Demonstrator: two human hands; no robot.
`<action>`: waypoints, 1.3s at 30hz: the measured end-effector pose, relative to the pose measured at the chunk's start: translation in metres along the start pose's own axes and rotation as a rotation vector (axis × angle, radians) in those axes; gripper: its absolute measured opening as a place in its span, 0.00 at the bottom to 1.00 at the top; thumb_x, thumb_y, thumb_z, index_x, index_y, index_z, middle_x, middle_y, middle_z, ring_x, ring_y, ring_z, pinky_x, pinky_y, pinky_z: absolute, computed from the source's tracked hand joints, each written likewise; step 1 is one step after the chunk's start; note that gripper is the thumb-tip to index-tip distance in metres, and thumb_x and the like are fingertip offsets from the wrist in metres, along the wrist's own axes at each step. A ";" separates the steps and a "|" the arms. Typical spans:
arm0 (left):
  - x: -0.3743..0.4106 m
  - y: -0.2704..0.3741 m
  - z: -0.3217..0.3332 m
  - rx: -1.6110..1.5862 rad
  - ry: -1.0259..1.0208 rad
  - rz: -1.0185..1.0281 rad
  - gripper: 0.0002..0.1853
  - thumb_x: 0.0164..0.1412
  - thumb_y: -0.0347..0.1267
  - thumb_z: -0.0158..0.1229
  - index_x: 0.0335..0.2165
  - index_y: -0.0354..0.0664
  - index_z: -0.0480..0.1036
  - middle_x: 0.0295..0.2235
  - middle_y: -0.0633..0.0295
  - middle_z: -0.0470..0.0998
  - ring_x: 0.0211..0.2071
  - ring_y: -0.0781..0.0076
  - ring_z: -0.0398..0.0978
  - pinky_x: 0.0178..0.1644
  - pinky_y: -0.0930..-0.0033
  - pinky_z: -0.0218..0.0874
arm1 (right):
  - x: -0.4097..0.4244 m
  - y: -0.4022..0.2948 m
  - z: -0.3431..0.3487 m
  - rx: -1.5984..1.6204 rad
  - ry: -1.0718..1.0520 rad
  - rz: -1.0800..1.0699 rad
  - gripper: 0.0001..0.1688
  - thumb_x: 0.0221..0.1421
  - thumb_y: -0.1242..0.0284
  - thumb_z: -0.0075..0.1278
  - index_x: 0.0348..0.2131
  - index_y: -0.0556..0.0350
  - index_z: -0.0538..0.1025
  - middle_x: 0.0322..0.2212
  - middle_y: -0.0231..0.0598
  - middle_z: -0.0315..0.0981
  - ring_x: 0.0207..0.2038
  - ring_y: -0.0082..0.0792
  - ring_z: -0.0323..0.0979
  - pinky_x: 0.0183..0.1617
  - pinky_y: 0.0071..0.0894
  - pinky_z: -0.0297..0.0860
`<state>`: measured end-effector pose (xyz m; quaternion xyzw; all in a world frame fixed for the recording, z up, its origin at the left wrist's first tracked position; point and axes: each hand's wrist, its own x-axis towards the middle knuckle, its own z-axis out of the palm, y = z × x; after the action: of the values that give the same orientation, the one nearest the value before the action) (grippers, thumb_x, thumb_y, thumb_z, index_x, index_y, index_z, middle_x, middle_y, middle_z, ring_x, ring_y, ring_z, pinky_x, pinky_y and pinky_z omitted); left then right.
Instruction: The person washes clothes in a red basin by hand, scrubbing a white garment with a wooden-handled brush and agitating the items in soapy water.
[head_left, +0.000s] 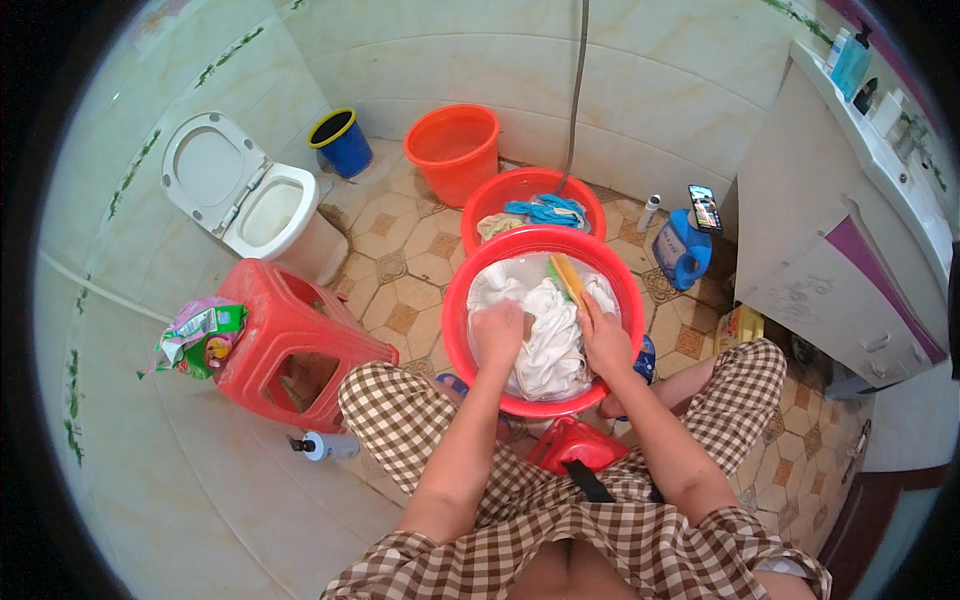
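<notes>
In front of me a red plastic basin (453, 330) holds water and wet white cloth (551, 356). My right hand (606, 339) grips the lower end of a yellow scrub brush (568, 281) at the basin's right side. Green bristles show along the brush's left side, and its far end points up toward the basin's far rim. Blurred, my left hand (499, 330) is curled over the left part of the cloth. Its fingertips are not clear, so I cannot tell whether it grips the fabric.
Behind it sits a second red basin (474, 206) with blue cloth (551, 210). An orange bucket (452, 150), blue bin (349, 146) and toilet (274, 210) stand beyond. A red stool (270, 330) is left; a blue jug (681, 247) with a phone (705, 208) is right.
</notes>
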<state>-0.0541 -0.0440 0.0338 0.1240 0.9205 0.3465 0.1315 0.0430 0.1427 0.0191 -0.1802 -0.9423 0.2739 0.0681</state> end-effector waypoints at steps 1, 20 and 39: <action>-0.002 -0.003 0.002 0.041 0.158 -0.039 0.24 0.57 0.34 0.51 0.51 0.34 0.70 0.50 0.44 0.72 0.49 0.47 0.69 0.57 0.55 0.58 | -0.001 -0.001 0.001 0.000 0.003 -0.007 0.27 0.66 0.54 0.35 0.61 0.35 0.61 0.31 0.56 0.72 0.32 0.57 0.74 0.36 0.53 0.70; 0.000 -0.019 -0.003 -0.282 0.355 -0.164 0.17 0.55 0.33 0.61 0.43 0.37 0.77 0.36 0.49 0.81 0.37 0.63 0.80 0.41 0.66 0.69 | 0.000 -0.004 -0.002 0.022 -0.033 0.008 0.27 0.66 0.55 0.36 0.61 0.35 0.62 0.32 0.57 0.72 0.32 0.58 0.74 0.36 0.54 0.70; -0.019 -0.069 0.005 0.294 0.010 0.131 0.28 0.50 0.29 0.55 0.53 0.44 0.68 0.39 0.42 0.78 0.40 0.41 0.75 0.47 0.51 0.68 | 0.000 -0.014 -0.006 0.127 -0.104 0.102 0.27 0.66 0.54 0.37 0.60 0.36 0.64 0.37 0.58 0.73 0.41 0.56 0.73 0.45 0.52 0.68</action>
<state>-0.0445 -0.0972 -0.0135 0.1999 0.9518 0.2166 0.0847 0.0399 0.1346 0.0321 -0.2089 -0.9149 0.3451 0.0163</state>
